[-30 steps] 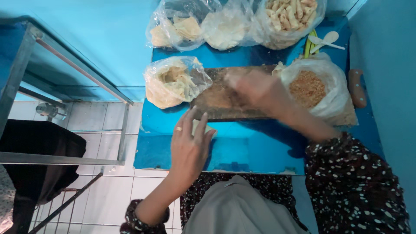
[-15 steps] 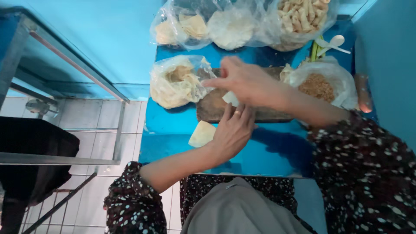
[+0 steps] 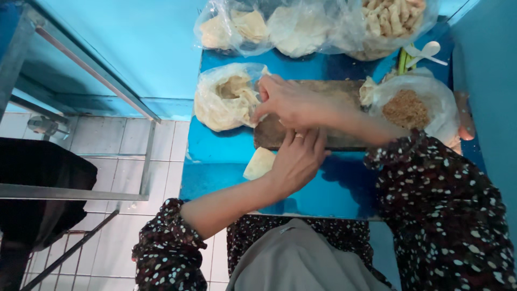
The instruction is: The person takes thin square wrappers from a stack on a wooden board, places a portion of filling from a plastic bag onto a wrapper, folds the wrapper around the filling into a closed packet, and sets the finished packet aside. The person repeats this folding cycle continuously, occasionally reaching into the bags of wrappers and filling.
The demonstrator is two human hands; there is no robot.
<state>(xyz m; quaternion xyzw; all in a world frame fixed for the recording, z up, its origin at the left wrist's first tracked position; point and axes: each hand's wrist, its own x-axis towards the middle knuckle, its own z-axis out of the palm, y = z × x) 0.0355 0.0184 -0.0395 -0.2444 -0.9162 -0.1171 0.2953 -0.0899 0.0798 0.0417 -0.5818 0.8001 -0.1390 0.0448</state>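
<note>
Reaching further left than half a second ago, the right hand (image 3: 288, 99) now has its fingertips at the mouth of the clear bag of pale wrappers (image 3: 226, 97) on the blue table (image 3: 334, 188); whether they pinch anything is hidden. Below it the wooden board (image 3: 334, 116) is largely covered. The left hand (image 3: 296, 159) lies flat, fingers spread, touching a pale wrapper (image 3: 258, 163) partly tucked beneath it.

You look almost straight down from your head, close over the blue table (image 3: 226, 183); tiled floor (image 3: 124, 145) fills the frame's left.
</note>
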